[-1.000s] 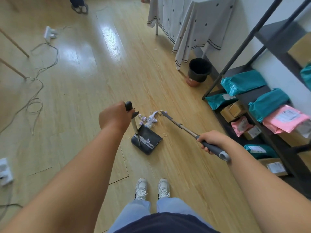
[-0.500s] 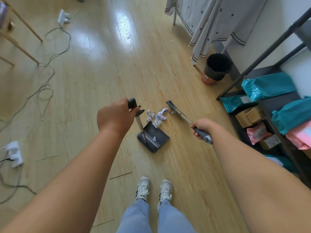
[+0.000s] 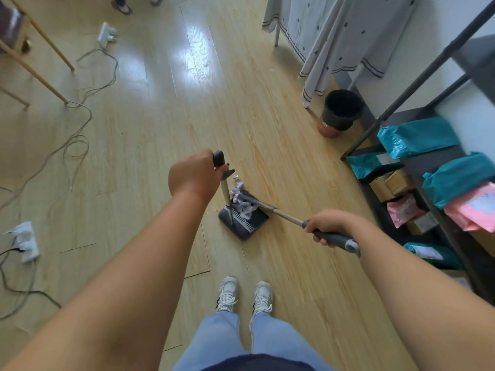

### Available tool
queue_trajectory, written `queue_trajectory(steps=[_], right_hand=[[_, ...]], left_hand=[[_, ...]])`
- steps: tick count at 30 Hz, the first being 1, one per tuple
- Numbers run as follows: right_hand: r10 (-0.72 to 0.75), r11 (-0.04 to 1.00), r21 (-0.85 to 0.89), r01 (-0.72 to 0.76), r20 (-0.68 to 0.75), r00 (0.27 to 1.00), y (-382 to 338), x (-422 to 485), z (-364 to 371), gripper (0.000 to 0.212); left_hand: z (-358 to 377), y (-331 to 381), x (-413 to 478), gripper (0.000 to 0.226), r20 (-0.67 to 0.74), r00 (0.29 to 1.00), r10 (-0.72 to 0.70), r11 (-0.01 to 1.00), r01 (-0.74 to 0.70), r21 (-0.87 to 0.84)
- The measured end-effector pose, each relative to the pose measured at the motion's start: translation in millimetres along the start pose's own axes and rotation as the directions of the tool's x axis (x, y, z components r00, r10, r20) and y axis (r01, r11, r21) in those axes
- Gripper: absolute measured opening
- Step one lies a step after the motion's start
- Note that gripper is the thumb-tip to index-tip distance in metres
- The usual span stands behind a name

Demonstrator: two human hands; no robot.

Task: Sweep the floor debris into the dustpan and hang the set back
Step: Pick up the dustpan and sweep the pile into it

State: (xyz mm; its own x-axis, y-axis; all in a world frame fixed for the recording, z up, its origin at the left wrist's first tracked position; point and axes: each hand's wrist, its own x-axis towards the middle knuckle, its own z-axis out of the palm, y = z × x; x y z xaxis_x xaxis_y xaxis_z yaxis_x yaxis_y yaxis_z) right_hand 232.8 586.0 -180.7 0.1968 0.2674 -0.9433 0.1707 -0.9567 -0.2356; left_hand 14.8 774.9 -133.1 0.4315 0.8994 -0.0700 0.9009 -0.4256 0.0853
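Crumpled paper debris (image 3: 242,203): most of it lies on the dustpan (image 3: 245,222), piled from the tray's mouth inward; a scrap or two (image 3: 236,180) sits on the floor just beyond the lip; I judge the sweep nearly done, hanging the set back not yet begun. Broom head (image 3: 247,198) rests among the scraps at the pan's mouth; my right hand (image 3: 328,226) has its grip clenched around the broom's grey handle (image 3: 336,239). My left hand (image 3: 194,178) is clenched on the dustpan's upright pole (image 3: 227,194), holding the tray flat on the floor. No hook or hanging place visible to me. Floor (image 3: 160,129): pale wood laminate, glossy; cables (image 3: 77,135) and power strips (image 3: 25,242) to the left. Black waste bin (image 3: 340,112) near the wall, beside a draped cloth (image 3: 334,36); metal shelf (image 3: 417,170) with teal and pink parcels to the right.
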Motion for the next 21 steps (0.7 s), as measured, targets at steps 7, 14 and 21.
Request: queue_trajectory(steps=[7,14,21], right_hand=[[-0.057,0.998,0.041,0.055,0.056,0.997,43.2,-37.1,-5.5,0.034],[-0.087,0.995,0.056,0.088,-0.032,0.996,47.7,-40.4,-8.4,0.031],[-0.078,0.974,0.202,0.097,-0.099,0.992,39.7,-31.2,2.2,0.026]], left_hand=[[-6.2,-1.5,-18.3,0.038,0.042,0.999,-0.018,0.999,0.019,-0.035],[-10.5,-8.1,-38.5,0.035,0.03,0.999,-0.032,0.998,0.033,-0.053],[-21.7,-36.0,-43.2,0.037,-0.017,0.997,-0.069,0.997,0.069,-0.018]])
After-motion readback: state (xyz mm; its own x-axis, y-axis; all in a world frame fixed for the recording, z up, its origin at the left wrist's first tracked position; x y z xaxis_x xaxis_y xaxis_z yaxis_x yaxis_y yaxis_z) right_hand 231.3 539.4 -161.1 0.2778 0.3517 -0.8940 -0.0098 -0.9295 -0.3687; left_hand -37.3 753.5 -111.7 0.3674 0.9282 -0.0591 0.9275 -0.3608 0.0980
